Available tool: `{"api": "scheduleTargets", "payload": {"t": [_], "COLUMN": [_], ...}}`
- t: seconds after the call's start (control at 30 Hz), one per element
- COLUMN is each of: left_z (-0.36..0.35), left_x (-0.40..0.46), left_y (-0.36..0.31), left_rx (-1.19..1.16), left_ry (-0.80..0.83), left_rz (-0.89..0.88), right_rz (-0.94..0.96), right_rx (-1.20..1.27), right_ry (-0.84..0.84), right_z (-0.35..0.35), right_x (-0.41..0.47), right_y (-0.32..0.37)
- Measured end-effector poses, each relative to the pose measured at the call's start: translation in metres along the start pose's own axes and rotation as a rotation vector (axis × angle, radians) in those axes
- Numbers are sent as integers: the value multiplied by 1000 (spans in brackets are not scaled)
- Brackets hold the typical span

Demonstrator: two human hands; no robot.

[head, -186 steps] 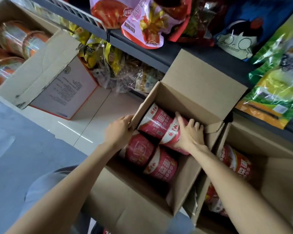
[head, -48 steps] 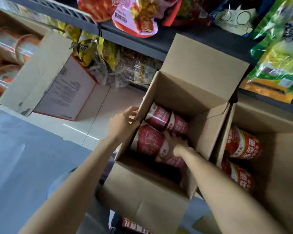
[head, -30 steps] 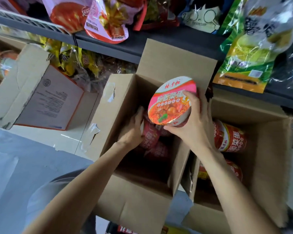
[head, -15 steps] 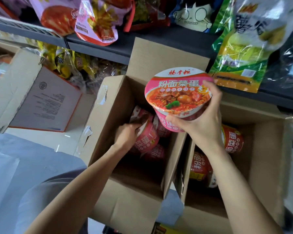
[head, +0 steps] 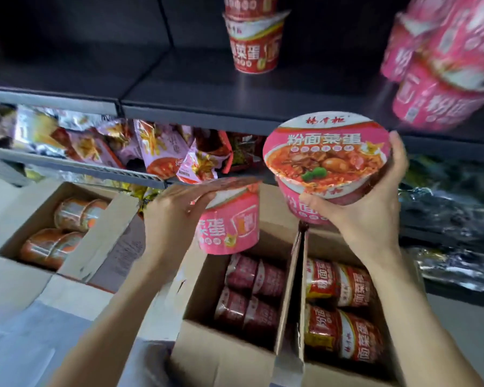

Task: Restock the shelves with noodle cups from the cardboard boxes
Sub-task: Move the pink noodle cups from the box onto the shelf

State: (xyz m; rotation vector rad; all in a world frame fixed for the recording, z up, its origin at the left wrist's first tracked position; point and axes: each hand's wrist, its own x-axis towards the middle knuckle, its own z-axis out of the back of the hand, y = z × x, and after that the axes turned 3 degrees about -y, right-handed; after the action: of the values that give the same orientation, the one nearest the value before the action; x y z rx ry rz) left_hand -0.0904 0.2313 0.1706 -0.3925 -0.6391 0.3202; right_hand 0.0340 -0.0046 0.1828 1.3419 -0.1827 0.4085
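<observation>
- My right hand [head: 366, 216] holds a pink cup [head: 326, 160] at about 2 o'clock, lid tilted toward me; thumb curled over the near rim, fingers [head: 400, 155] wrapped round the far side.
- My left hand [head: 173, 210] grips a second cup [head: 229, 222] near the centre, palm and fingers lying over its lid, the cup upright.
- Both cups are up in the air, above the boxes and below the dark shelf [head: 207, 101] at 12 o'clock.
- On that shelf, a red stack [head: 253, 40] of cups stands at 12 o'clock, and a blurred pink stack [head: 442, 65] at 2 o'clock.
- Under my hands, the middle box [head: 224, 356] at 6 o'clock has dark red cups lying on their sides.
- Touching it at 5 o'clock, the right box [head: 344, 375] has red and yellow cups, also on their sides.
- At 9 o'clock, the left box [head: 95, 247] has orange wrapped cups.
- Snack bags [head: 162, 152] fill the lower shelf at 11 o'clock.
</observation>
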Motion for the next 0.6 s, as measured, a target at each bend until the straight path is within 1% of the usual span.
{"api": "scheduleTargets", "payload": {"t": [0.07, 0.13, 0.17, 0.23, 0.3, 0.4, 0.47, 0.53, 0.6], "left_z": [22, 35, 39, 43, 42, 36, 28, 19, 10], "left_x": [25, 50, 62, 86, 107, 131, 143, 155, 168], "left_y": [-14, -26, -31, -39, -46, -63, -74, -84, -96], "left_rx": [13, -45, -101, -179, -216, -235, -226, -238, -268], "left_ry": [-100, -186, -200, -226, -253, -304, -363, -422, -486], "left_rz": [-56, -17, 13, 14, 1, -81, -175, -260, -359], "right_rz": [51, 60, 64, 57, 1, -124, -132, -43, 44], "right_rx": [8, 42, 50, 41, 16, -126, -202, -17, 143], "right_ry": [-74, -134, -167, -229, -237, -141, -86, 8, 276], "right_z": [1, -6, -12, -27, -40, -50, -41, -25, -16], "right_x": [26, 60, 80, 118, 153, 189, 189, 165, 125], "right_y": [16, 24, 24, 18, 6, -7, -6, 8, 29]}}
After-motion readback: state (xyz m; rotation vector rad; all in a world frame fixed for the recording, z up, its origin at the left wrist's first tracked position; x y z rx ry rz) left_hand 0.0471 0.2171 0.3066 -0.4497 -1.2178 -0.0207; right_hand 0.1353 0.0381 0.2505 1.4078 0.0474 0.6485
